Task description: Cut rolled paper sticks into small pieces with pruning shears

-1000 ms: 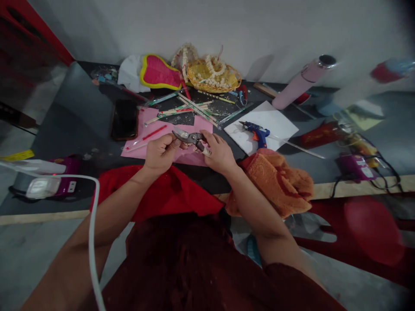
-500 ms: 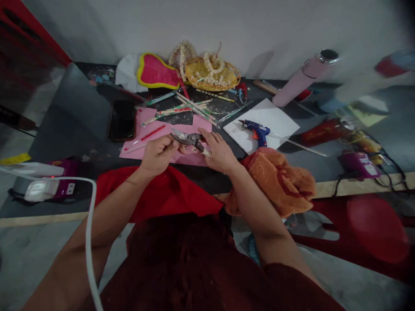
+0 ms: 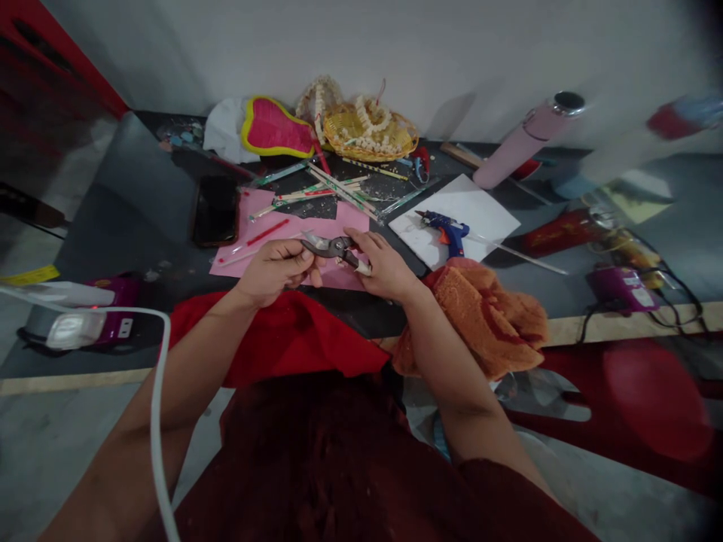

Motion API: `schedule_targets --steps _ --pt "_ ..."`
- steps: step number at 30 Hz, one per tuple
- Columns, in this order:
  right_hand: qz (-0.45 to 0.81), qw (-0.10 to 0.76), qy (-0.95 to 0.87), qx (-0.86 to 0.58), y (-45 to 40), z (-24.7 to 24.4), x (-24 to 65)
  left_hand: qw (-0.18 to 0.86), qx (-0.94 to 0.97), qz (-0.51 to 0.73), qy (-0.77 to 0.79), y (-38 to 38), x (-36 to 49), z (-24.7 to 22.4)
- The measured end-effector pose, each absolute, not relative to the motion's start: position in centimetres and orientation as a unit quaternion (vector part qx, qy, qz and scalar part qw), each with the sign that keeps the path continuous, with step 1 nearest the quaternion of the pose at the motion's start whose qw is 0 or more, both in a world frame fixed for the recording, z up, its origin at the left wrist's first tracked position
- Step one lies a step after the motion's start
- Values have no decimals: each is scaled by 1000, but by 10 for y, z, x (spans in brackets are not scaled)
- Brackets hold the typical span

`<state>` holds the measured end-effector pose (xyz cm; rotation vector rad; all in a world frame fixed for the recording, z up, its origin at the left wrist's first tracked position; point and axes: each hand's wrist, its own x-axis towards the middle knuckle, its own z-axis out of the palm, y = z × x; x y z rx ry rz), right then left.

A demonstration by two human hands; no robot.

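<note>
Over the pink paper [image 3: 350, 218], my right hand [image 3: 387, 263] is wrapped round the handles of a pair of pruning shears [image 3: 339, 247], whose jaws point left. My left hand [image 3: 276, 269] is closed in a pinch beside the shears' curved lower jaw. Whatever its fingertips hold is too small and hidden to make out. The blades are parted a little. On the paper, left of the shears, lies a red stick [image 3: 267, 232]. Behind them is a pile of patterned chopsticks or sticks [image 3: 339, 188].
A blue glue gun [image 3: 449, 229] rests on a white board [image 3: 491, 214] at right, near an orange cloth [image 3: 486, 316]. A phone [image 3: 215, 211] lies at left. Behind are a wicker basket [image 3: 370, 150] and a pink bottle [image 3: 525, 139]. A white cable [image 3: 157, 406] crosses my left arm.
Both hands stay close together at the shears. My left hand's fingers have shifted slightly, the lower ones now showing more below the jaw. The view has moved a little.
</note>
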<state>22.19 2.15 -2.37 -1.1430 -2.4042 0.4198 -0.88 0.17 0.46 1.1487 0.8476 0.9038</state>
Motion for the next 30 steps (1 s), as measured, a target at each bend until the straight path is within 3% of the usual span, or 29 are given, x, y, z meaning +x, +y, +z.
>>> schedule_targets --steps 17,26,30 --pt "119 196 -842 -488 12 -22 212 674 478 425 370 2 -8 5" --pt "108 241 -827 -496 20 -33 213 479 607 476 419 6 -3 -7" --pt "108 223 -835 -490 21 -33 215 449 624 474 429 5 -3 -9"
